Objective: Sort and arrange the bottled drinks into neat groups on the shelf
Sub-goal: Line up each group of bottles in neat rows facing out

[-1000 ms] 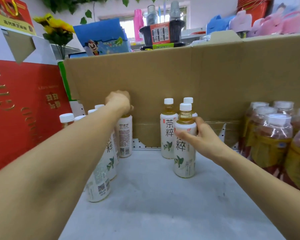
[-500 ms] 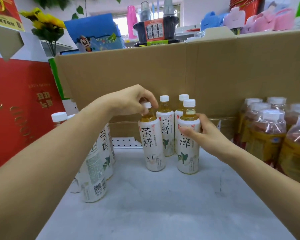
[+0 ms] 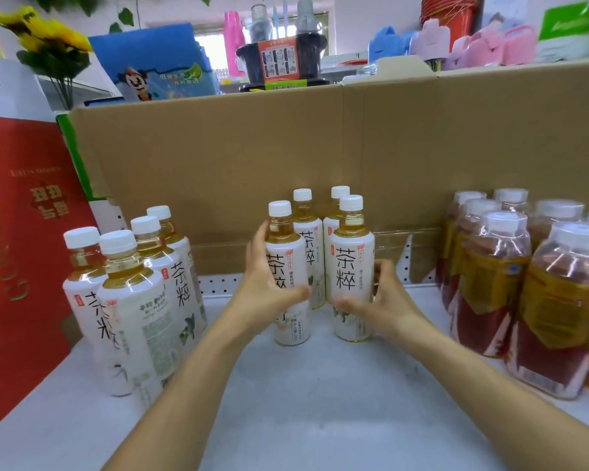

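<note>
A cluster of tea bottles [image 3: 133, 294] stood at the left of the shelf [image 3: 320, 402]. In the middle group, the left hand [image 3: 264, 297] gripped the front-left bottle [image 3: 283, 256] and the right hand [image 3: 388, 300] clasped the front-right bottle [image 3: 349, 263], fingers seemingly curled behind it; red drinks [image 3: 558, 317] stood rightmost.

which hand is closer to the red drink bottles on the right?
Right. The right hand grips a tea bottle just left of the red drink bottles, with shelf showing between. The left hand grips the neighbouring tea bottle, farther left.
</note>
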